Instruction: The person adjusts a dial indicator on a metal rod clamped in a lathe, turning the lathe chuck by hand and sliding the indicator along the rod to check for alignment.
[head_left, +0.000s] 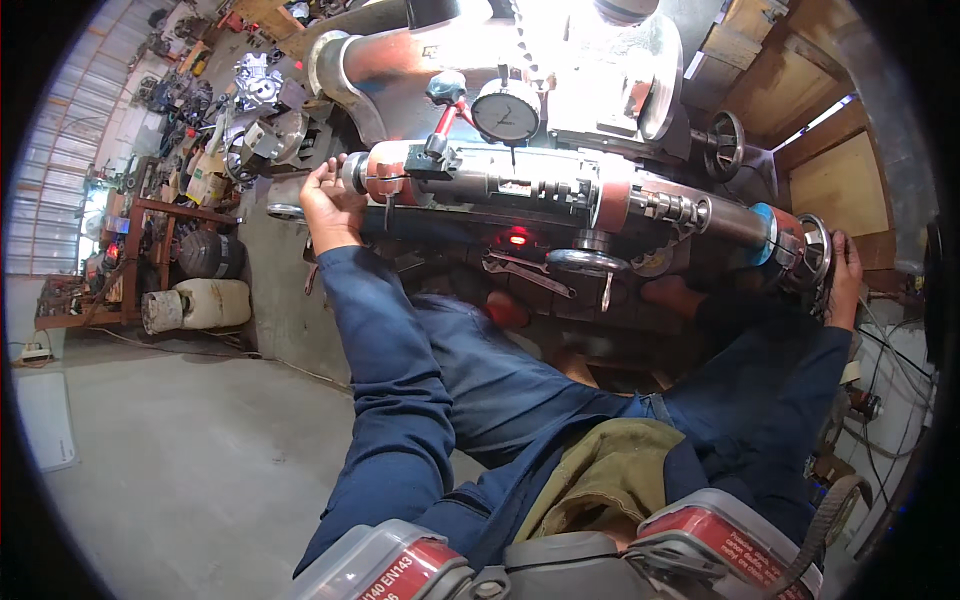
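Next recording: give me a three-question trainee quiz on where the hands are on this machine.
1. True or false: the left hand grips the left end of the long horizontal grey metal bar assembly.
2. Which hand is at the round metal handwheel on the bar's right end?
3. The round white-faced dial gauge sits: A) above the bar, B) on the concrete floor, C) in the right hand.

Key: 1 true; 2 the right hand; 3 A.
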